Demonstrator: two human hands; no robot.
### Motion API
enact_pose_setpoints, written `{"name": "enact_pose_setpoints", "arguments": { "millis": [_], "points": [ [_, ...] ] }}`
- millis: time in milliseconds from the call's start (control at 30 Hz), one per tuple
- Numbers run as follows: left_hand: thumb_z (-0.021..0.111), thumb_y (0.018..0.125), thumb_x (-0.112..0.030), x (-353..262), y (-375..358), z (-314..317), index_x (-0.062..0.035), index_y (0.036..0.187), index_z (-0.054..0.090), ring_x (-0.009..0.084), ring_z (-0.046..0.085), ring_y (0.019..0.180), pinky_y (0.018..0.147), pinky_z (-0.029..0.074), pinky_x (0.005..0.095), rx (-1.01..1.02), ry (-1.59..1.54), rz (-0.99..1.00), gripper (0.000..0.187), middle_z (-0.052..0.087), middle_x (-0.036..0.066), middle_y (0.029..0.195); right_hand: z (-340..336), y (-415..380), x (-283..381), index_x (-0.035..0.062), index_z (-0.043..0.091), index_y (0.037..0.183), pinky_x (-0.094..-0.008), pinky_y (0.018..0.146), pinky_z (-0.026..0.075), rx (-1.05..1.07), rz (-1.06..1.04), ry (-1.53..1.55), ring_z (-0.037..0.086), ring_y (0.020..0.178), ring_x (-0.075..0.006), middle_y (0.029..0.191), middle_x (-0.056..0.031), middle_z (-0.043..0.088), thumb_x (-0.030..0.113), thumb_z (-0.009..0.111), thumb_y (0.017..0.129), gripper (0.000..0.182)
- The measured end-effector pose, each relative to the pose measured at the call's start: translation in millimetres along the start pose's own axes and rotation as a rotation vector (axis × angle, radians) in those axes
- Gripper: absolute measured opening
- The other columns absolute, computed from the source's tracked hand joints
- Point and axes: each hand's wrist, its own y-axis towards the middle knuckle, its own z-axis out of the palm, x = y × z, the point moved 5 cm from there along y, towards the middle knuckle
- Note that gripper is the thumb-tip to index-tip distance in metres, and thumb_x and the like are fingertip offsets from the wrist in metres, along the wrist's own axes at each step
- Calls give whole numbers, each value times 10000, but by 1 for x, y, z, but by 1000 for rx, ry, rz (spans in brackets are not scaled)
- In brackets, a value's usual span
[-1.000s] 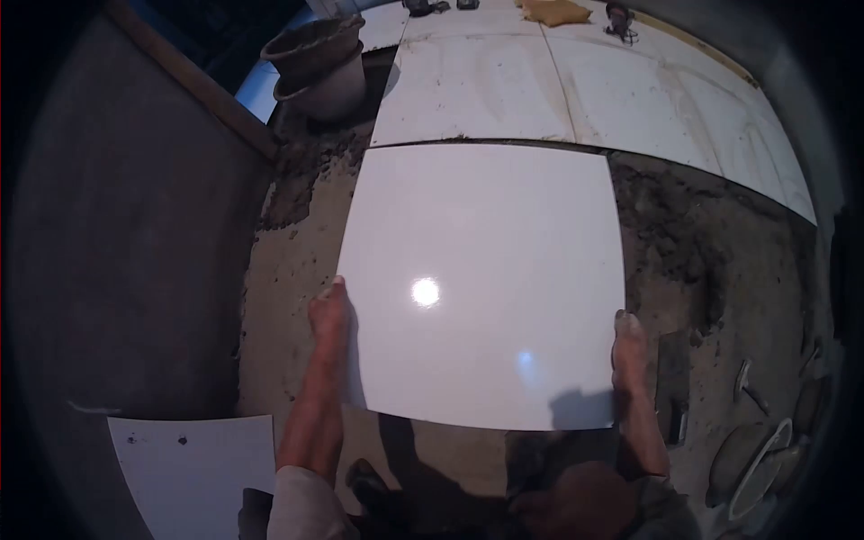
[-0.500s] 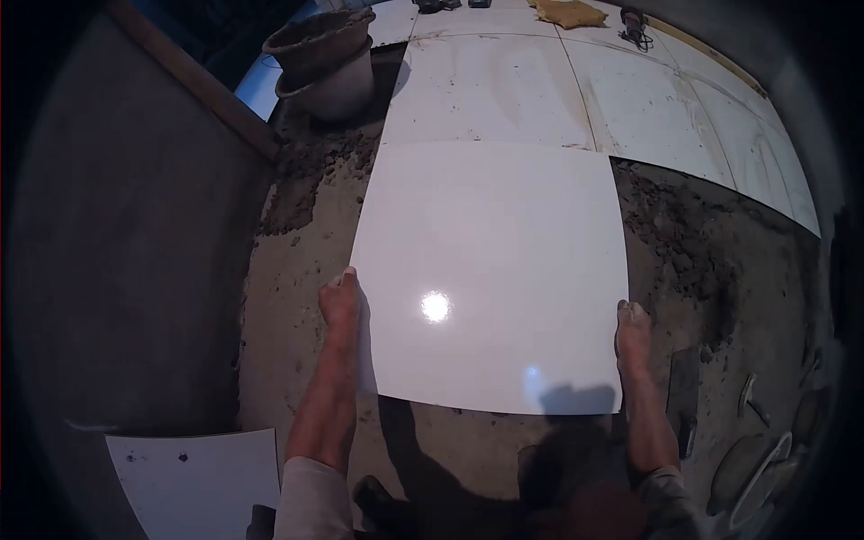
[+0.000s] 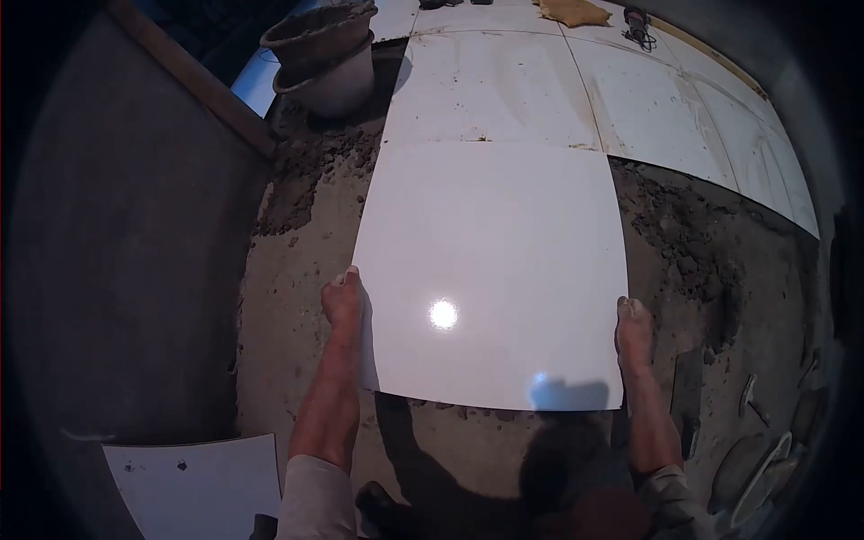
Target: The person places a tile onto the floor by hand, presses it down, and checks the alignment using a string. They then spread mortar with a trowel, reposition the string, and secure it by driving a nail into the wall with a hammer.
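A large glossy white floor tile (image 3: 490, 243) fills the middle of the view, with a bright light reflected on it. Its far edge meets the row of laid tiles (image 3: 490, 85), as far as I can see. My left hand (image 3: 341, 298) is closed around the tile's left edge. On the opposite edge, my right hand (image 3: 634, 331) grips at about the same height. The fingers under the tile are hidden on both sides. Below the near edge, bare floor and my shadow show.
Stacked mortar buckets (image 3: 322, 67) stand at the back left. Crumbled mortar (image 3: 684, 238) lies to the right of the tile. Hand tools (image 3: 754, 400) rest at the lower right, and another white tile (image 3: 202, 486) at the lower left. A power tool (image 3: 637, 27) and yellow cloth (image 3: 574, 11) sit at the back.
The tile's near edge appears slightly higher in the view, and the light's reflection has shifted a little right and down. Both hands keep the same grip.
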Motion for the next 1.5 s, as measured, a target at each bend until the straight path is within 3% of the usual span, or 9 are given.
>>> {"name": "enact_pose_setpoints", "arguments": {
  "millis": [333, 467, 533, 733, 1200, 1300, 1367, 1433, 1500],
  "points": [
    [583, 819, -370, 12, 3, 6, 64, 868, 654, 287, 630, 716, 727, 473, 397, -18, -72, 46, 443, 653, 205, 757, 3, 3, -7, -16, 502, 745, -276, 592, 359, 14, -76, -21, 386, 641, -88, 657, -4, 447, 181, 473, 926, 269],
    [584, 819, -345, 21, 7, 13, 67, 844, 650, 236, 618, 666, 679, 471, 381, -64, -74, 68, 419, 657, 179, 730, 1, -1, -3, -52, 557, 867, -375, 675, 435, -63, -134, -114, 551, 693, -247, 758, -203, 586, 194, 477, 918, 264],
    [584, 821, -337, -4, -7, 2, 62, 853, 653, 220, 618, 665, 672, 471, 375, -43, -146, 101, 407, 663, 172, 740, 2, -5, -2, -50, 577, 924, -381, 703, 448, -44, -123, -105, 599, 745, -290, 817, -233, 610, 184, 474, 916, 256],
    [597, 815, -265, -8, -10, -2, 44, 828, 668, 180, 573, 618, 620, 457, 345, -49, -43, 138, 318, 647, 128, 681, 2, -10, 10, -40, 590, 987, -392, 736, 466, -40, -161, -121, 624, 844, -363, 862, -244, 623, 147, 495, 889, 232],
    [594, 818, -269, -14, -15, -6, 42, 903, 662, 202, 630, 693, 665, 484, 336, -19, -118, 90, 329, 673, 135, 774, 1, -20, 39, -42, 617, 949, -402, 725, 472, 26, -157, -338, 632, 824, -362, 853, -236, 636, 248, 522, 871, 315],
    [598, 809, -321, -90, -35, -18, 44, 944, 657, 182, 629, 750, 709, 480, 327, 102, -404, -53, 393, 674, 129, 803, 5, -17, 45, -44, 613, 968, -400, 743, 474, 38, -96, -408, 628, 845, -369, 876, -236, 637, 257, 523, 873, 328],
    [577, 824, -334, -155, -36, -15, 40, 954, 656, 159, 612, 759, 707, 475, 318, 142, -358, 215, 403, 671, 118, 809, 4, -18, 41, -50, 598, 1046, -394, 809, 482, 52, -93, -513, 621, 927, -376, 973, -253, 631, 255, 541, 878, 353],
    [574, 853, -345, -219, -48, -29, 21, 1009, 654, 142, 605, 788, 750, 468, 295, 106, -331, 438, 405, 673, 112, 853, -19, -33, 88, -37, 589, 1085, -382, 850, 475, -192, -449, -589, 611, 987, -341, 1050, -235, 618, 234, 551, 879, 342],
    [576, 861, -325, -252, -62, -54, 18, 1026, 650, 152, 611, 825, 778, 465, 294, 89, -429, 562, 388, 673, 124, 890, -59, -56, 153, -31, 588, 1095, -368, 875, 468, -254, -497, -258, 602, 1012, -307, 1094, -208, 607, 183, 549, 883, 304]
  ]
}}
